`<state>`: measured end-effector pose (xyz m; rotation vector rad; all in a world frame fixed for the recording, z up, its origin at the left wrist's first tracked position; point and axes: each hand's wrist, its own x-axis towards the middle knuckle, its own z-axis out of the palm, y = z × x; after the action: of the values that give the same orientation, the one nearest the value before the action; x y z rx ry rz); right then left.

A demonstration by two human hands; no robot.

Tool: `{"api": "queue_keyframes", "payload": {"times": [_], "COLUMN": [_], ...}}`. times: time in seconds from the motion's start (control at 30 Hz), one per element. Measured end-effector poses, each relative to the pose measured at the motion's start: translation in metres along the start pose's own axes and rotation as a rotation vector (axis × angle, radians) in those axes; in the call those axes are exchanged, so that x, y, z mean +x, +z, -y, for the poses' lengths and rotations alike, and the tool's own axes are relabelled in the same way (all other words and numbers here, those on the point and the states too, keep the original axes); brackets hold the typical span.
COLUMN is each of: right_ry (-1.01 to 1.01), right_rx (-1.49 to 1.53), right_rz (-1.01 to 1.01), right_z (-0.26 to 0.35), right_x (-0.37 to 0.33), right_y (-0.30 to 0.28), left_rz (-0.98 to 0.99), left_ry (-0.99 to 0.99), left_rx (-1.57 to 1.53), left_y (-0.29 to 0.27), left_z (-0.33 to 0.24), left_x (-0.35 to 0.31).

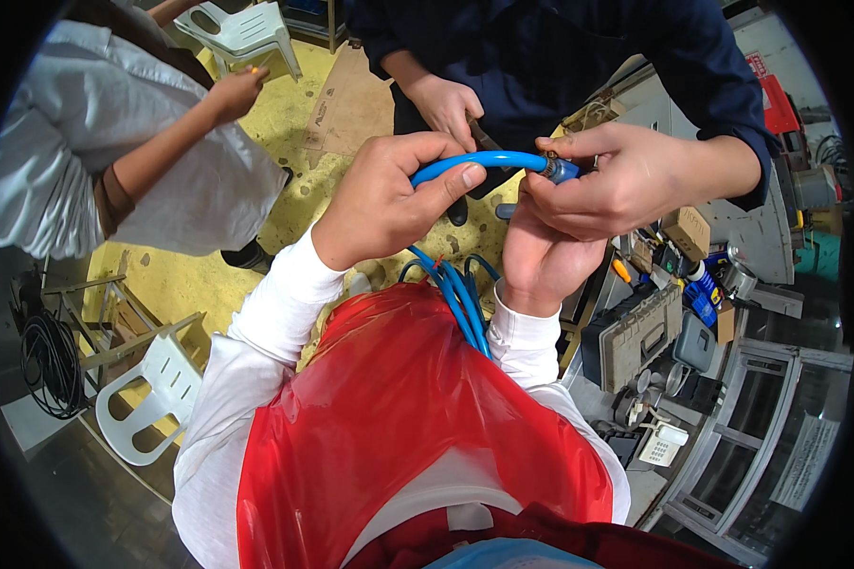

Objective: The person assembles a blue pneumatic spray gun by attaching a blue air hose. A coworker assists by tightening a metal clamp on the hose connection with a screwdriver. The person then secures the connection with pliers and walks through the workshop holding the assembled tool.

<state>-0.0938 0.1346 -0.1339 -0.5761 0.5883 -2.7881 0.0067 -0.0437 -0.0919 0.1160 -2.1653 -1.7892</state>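
Observation:
My left hand (384, 194) is closed round a bright blue hose (493, 158), thumb along its near side. The hose arches rightward to a metal hose clamp (553, 164) and a darker blue end piece (565, 172). A co-worker's hand (626, 180), in a dark navy sleeve, pinches the clamp and end. Directly below it, my right hand (544, 266) is raised with its palm partly showing; the co-worker's hand hides its fingers. More blue hose (460, 299) hangs in loops beyond my red apron (389, 379).
The co-worker's other hand (446, 106) holds a dark, narrow object. At left stands a person in a white coat (181, 190). White plastic chairs (152, 398) sit left and at the back. To the right, a bench holds a grey toolbox (635, 337), a telephone (662, 442) and small boxes.

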Motion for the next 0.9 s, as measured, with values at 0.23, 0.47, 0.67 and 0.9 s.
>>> {"api": "queue_keyframes", "payload": {"times": [0.23,0.47,0.67,0.9], "right_ry": [0.033,-0.01,0.099,0.299], "right_rx": [-0.018,0.077,0.218,0.304], "right_rz": [0.062,-0.175,-0.472,-0.713], "right_z": [-0.002,-0.002,-0.03,-0.065], "right_x": [-0.006,0.001,-0.001,-0.027], "right_y": [0.002,0.006,0.008,0.02], "left_rz": [-0.022,0.119,0.307,0.233], "left_ry": [-0.002,0.048,-0.062,-0.19], "left_rx": [-0.018,0.08,0.084,0.053], "left_y": [0.0,-0.007,-0.028,-0.063], "left_z": [0.008,0.008,0.038,0.05], "left_x": [-0.002,0.003,-0.006,-0.012]}}
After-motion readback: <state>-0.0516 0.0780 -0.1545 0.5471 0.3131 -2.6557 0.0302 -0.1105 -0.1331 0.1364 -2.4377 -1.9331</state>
